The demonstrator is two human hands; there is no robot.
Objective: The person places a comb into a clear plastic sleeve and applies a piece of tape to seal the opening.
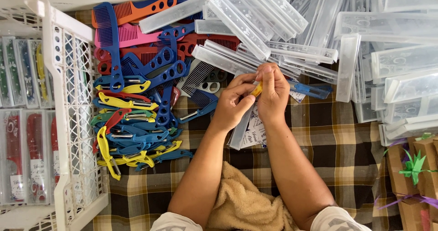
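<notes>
My left hand [232, 104] and my right hand [272, 94] meet over the plaid cloth, fingers pinched together on a small yellow peeler [258, 90], most of it hidden by the fingers. Under the hands lies a clear plastic sleeve [238, 129] with a printed paper card [255, 131]. Left of my hands lies a heap of coloured combs [137, 44] and peelers [132, 130] in blue, yellow, red and green.
A pile of clear plastic cases [319, 25] covers the back and right. A white lattice crate [68, 121] at the left holds packed sets. A tan towel [242, 203] lies on my lap. Brown boxes with ribbons [415, 176] sit at the right edge.
</notes>
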